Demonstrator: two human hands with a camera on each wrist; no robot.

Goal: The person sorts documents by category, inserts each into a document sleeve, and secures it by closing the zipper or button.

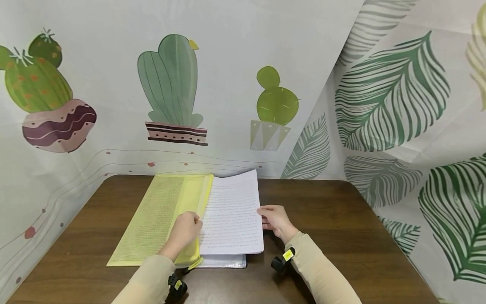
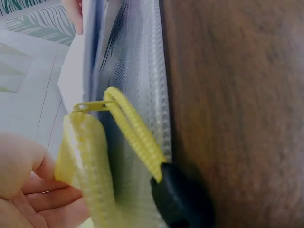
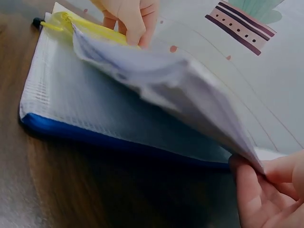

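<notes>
A yellow mesh zipper pouch [image 1: 152, 219] lies on the left of the table, its open edge toward the right. My left hand [image 1: 184, 231] pinches that edge and lifts it; the left wrist view shows the zipper pull with a yellow cord [image 2: 135, 133] and black end. A stack of printed paper sheets [image 1: 231, 215] lies partly inside the pouch mouth. Between thumb and fingers, my right hand [image 1: 276, 220] pinches the stack's right edge, raised off what lies below. Under the sheets is a clear mesh pouch [image 3: 57, 90] with a blue edge [image 3: 95, 137].
The brown wooden table [image 1: 315, 202] stretches out on both sides of the pouches. Behind it hangs a white cloth backdrop [image 1: 228, 84] printed with cacti, and leaf prints cover the cloth at the right.
</notes>
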